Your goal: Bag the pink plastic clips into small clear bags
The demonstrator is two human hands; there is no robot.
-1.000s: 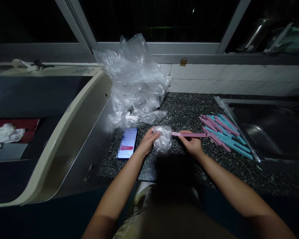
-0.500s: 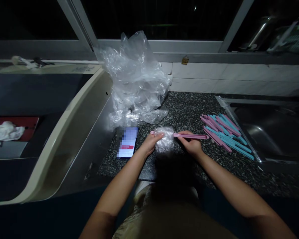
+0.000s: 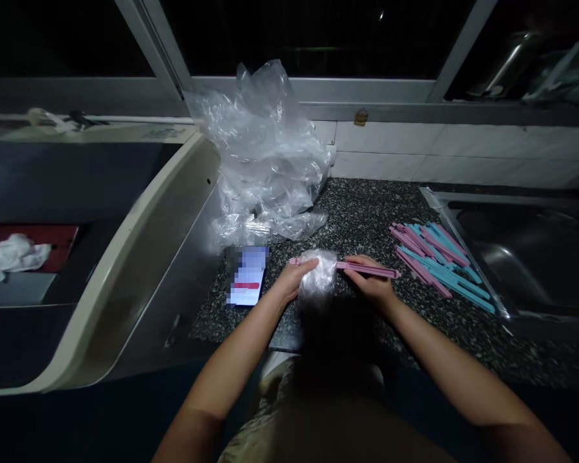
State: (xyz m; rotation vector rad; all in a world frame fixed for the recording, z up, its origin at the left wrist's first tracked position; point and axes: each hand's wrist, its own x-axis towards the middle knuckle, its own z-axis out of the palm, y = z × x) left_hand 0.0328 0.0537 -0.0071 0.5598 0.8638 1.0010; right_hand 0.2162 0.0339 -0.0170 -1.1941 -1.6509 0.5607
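A small clear plastic bag (image 3: 317,275) sits between my hands over the dark speckled counter (image 3: 367,212). My left hand (image 3: 289,281) pinches the bag's left side, fingers closed. A long pink sealing clip (image 3: 367,269) runs across the top of the bag, its left tip (image 3: 294,261) poking out past my left fingers. My right hand (image 3: 374,283) grips the clip's right half, fingers curled round it.
A pile of several pink and blue clips (image 3: 439,257) lies to the right, beside a steel sink (image 3: 525,257). A heap of crumpled clear plastic (image 3: 265,154) stands at the back. A lit phone (image 3: 248,283) lies left of my hands. A large appliance (image 3: 125,257) fills the left.
The pink clip has slid leftward across the bag's top until its tip shows past my left hand. Both hands stay on the bag and clip.
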